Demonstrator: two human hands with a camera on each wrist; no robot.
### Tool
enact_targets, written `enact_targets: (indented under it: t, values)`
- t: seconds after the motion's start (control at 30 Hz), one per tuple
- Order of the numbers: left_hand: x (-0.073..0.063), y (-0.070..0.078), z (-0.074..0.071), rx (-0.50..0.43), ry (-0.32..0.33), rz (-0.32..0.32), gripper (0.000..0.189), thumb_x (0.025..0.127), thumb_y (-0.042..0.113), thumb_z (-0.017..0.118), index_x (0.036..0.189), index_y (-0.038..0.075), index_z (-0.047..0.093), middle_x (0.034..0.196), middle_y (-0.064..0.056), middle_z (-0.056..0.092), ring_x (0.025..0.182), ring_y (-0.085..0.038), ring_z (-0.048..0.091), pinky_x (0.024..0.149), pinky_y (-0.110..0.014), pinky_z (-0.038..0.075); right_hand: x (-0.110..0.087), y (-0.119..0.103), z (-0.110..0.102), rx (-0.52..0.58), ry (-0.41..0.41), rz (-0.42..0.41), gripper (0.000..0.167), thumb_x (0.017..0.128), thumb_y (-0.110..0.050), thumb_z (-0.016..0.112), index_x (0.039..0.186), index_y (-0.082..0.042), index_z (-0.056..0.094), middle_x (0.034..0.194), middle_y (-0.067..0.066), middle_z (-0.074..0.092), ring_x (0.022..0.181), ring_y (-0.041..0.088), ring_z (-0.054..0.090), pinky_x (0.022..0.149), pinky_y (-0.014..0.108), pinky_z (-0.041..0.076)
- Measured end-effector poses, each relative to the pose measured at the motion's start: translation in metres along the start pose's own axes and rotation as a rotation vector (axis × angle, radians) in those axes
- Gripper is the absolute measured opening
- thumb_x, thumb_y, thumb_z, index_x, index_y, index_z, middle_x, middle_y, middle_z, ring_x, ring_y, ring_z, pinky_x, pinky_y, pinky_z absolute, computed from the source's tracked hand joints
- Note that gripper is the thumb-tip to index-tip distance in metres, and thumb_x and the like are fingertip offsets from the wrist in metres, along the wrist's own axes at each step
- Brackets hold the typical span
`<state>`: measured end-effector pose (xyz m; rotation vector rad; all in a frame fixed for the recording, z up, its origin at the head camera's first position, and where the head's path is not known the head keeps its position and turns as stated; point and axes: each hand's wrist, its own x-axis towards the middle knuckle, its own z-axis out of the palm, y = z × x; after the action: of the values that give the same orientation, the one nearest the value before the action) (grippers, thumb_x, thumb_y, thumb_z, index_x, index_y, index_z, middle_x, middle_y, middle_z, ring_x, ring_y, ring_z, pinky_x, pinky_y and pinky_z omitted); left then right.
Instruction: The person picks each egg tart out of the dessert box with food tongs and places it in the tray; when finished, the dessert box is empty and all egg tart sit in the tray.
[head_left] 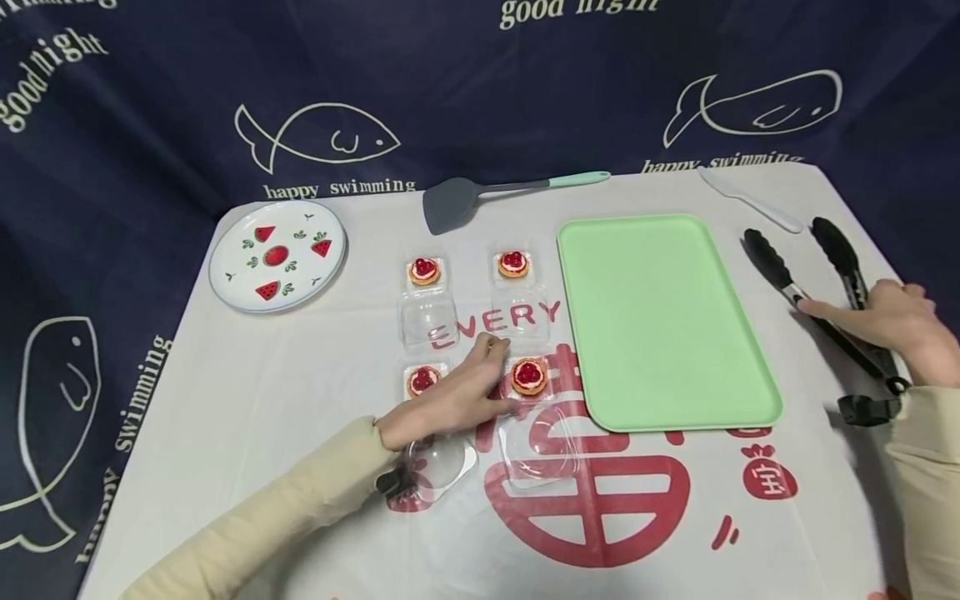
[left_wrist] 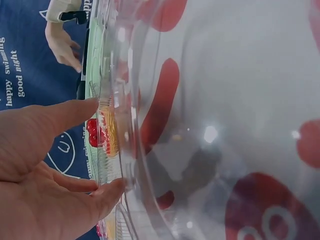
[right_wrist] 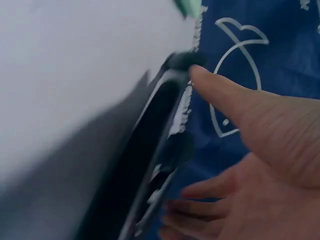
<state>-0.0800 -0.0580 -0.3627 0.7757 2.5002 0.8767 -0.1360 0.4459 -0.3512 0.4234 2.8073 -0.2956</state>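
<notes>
My left hand (head_left: pixel 459 398) reaches in beside the near-right tart (head_left: pixel 528 377), thumb and fingers spread at the edges of its clear plastic box (left_wrist: pixel 131 165). Red fruit tops this tart; the box's lid (head_left: pixel 538 450) lies folded back towards me. Beneath my left forearm and hand, the near-left tart (head_left: pixel 423 381) is partly covered. Over at the right, my right hand (head_left: pixel 896 321) is at the black and silver tongs (head_left: pixel 832 329), whose arms stand apart. In the right wrist view the thumb is by one arm and the loosely bent fingers by the other; a firm grip is not visible.
Two more boxed tarts, far-left (head_left: pixel 424 271) and far-right (head_left: pixel 513 264), sit behind. A green tray (head_left: pixel 667 325) lies between the boxes and tongs. Around the back are a watermelon-patterned plate (head_left: pixel 243 250), a grey spatula (head_left: pixel 450 204) and a white plastic knife (head_left: pixel 753 202).
</notes>
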Motion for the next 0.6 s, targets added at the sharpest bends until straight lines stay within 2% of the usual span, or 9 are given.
enact_targets:
  t: [0.07, 0.17, 0.3, 0.47, 0.6]
  values:
    - [0.001, 0.002, 0.0, 0.009, -0.002, -0.01, 0.067, 0.087, 0.021, 0.073, 0.136, -0.01, 0.039, 0.12, -0.017, 0.04, 0.092, -0.019, 0.047, 0.081, -0.03, 0.051, 0.003, 0.007, 0.004, -0.019, -0.035, 0.019, 0.104, 0.086, -0.06, 0.056, 0.114, 0.037, 0.033, 0.093, 0.05, 0.037, 0.085, 0.057, 0.045, 0.067, 0.058, 0.046]
    - [0.003, 0.003, 0.0, 0.003, -0.005, -0.028, 0.067, 0.087, 0.022, 0.073, 0.136, -0.009, 0.039, 0.12, -0.017, 0.041, 0.091, -0.018, 0.047, 0.079, -0.029, 0.051, 0.005, 0.012, 0.007, -0.016, -0.025, 0.037, 0.091, 0.084, -0.057, 0.062, 0.095, 0.031, 0.041, 0.075, 0.032, 0.042, 0.068, 0.041, 0.048, 0.053, 0.042, 0.045]
    - [0.004, 0.002, 0.0, -0.015, -0.006, -0.041, 0.067, 0.086, 0.023, 0.075, 0.135, -0.007, 0.041, 0.118, -0.016, 0.043, 0.089, -0.019, 0.047, 0.076, -0.029, 0.05, 0.007, 0.012, 0.007, -0.007, -0.014, 0.065, 0.081, 0.082, -0.055, 0.065, 0.086, 0.023, 0.044, 0.069, 0.018, 0.038, 0.062, 0.032, 0.046, 0.048, 0.036, 0.042]
    - [0.006, 0.001, 0.0, -0.027, 0.0, -0.049, 0.066, 0.083, 0.023, 0.077, 0.132, -0.007, 0.044, 0.117, -0.016, 0.045, 0.093, -0.02, 0.046, 0.081, -0.032, 0.049, 0.007, 0.008, 0.006, 0.031, -0.022, 0.09, 0.083, 0.083, -0.06, 0.062, 0.087, 0.021, 0.045, 0.071, 0.024, 0.043, 0.065, 0.037, 0.05, 0.049, 0.04, 0.046]
    - [0.006, 0.001, 0.0, -0.033, -0.005, -0.044, 0.067, 0.083, 0.022, 0.077, 0.132, -0.009, 0.043, 0.118, -0.017, 0.045, 0.093, -0.021, 0.046, 0.083, -0.033, 0.049, 0.004, 0.002, 0.004, 0.078, 0.029, 0.047, 0.088, 0.086, -0.059, 0.059, 0.1, 0.026, 0.042, 0.087, 0.039, 0.046, 0.077, 0.05, 0.052, 0.054, 0.048, 0.047]
